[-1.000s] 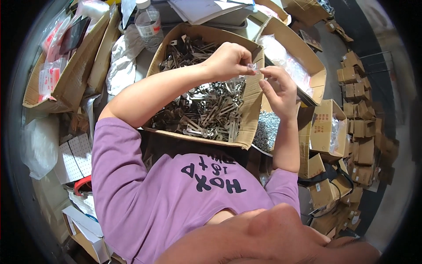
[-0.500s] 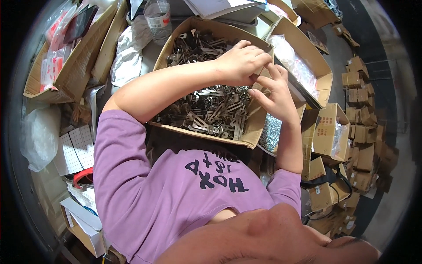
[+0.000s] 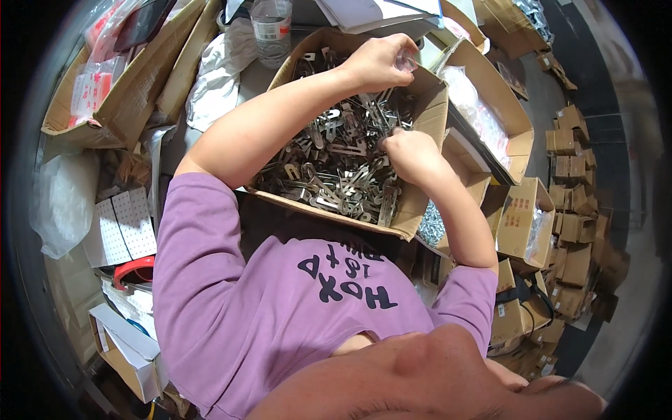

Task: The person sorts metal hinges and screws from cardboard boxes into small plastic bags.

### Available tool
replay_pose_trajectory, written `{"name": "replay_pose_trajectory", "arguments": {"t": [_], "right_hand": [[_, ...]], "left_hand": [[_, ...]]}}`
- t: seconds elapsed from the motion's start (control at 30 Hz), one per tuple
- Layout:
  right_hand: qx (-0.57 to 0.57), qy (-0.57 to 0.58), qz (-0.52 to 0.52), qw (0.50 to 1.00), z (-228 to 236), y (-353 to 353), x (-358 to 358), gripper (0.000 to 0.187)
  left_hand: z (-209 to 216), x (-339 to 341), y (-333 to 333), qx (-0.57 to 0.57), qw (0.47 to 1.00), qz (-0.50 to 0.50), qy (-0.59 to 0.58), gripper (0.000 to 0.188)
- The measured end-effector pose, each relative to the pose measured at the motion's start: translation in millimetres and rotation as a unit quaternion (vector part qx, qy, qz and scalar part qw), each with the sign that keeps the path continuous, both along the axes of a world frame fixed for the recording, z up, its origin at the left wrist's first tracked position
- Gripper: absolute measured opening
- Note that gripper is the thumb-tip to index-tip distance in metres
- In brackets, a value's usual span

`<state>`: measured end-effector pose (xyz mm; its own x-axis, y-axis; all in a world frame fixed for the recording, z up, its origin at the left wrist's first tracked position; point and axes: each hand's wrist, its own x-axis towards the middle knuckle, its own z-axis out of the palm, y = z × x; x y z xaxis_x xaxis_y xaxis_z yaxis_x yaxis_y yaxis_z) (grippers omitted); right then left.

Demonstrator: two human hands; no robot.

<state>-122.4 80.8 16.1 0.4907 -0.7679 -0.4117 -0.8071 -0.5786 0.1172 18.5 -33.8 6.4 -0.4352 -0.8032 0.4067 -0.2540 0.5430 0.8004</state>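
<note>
Reaching to metal clips (image 3: 343, 183) in the upper middle, the right hand (image 3: 413, 155) curls, its hold hidden; the left hand (image 3: 383, 64) pinches a small clear thing (image 3: 406, 61). Picking probably needs careful fingertips.

Lettering (image 3: 330, 288) on shirt (image 3: 231, 322), carton (image 3: 518, 227), bag (image 3: 85, 98)

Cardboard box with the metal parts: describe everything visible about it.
Open-topped brown box, apparently plain corrugated cardboard, its right inner wall bare. It holds a jumbled heap of flat, slotted metal parts, silvery to dark. It stands upright in front of the person, near edge toward the torso. The left forearm crosses above it; of the hands, the left is over its far end, the right at the heap. Its base is hidden; whether either arm touches the cardboard is unclear.
</note>
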Motion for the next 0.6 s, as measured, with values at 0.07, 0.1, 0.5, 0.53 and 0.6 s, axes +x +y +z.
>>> {"name": "replay_pose_trajectory", "arguments": {"t": [0.07, 0.1, 0.5, 0.53, 0.6], "right_hand": [[0.022, 0.016, -0.003, 1.0, -2.5, -0.6, -0.1, 0.022], [0.008, -0.011, -0.005, 1.0, -1.1, 0.4, -2.5, 0.02], [0.13, -0.624, -0.312, 0.705, 35.4, 9.6, -64.7, 0.014], [0.127, -0.624, -0.312, 0.705, 31.6, 11.5, -67.2, 0.014], [0.101, -0.687, -0.249, 0.676, 24.5, 14.1, -71.4, 0.014]], "left_hand": [[-0.5, -2.2, 0.8, -0.006, 1.0, 0.004, -0.001, 0.044], [1.0, -1.3, 2.0, -0.013, 1.0, 0.007, -0.004, 0.044], [4.8, 0.5, 7.5, 0.195, 0.965, -0.126, 0.126, 0.039], [5.1, -0.6, 10.6, 0.25, 0.943, -0.153, 0.158, 0.04], [4.8, -4.0, 16.9, 0.325, 0.903, -0.198, 0.202, 0.045]]}}
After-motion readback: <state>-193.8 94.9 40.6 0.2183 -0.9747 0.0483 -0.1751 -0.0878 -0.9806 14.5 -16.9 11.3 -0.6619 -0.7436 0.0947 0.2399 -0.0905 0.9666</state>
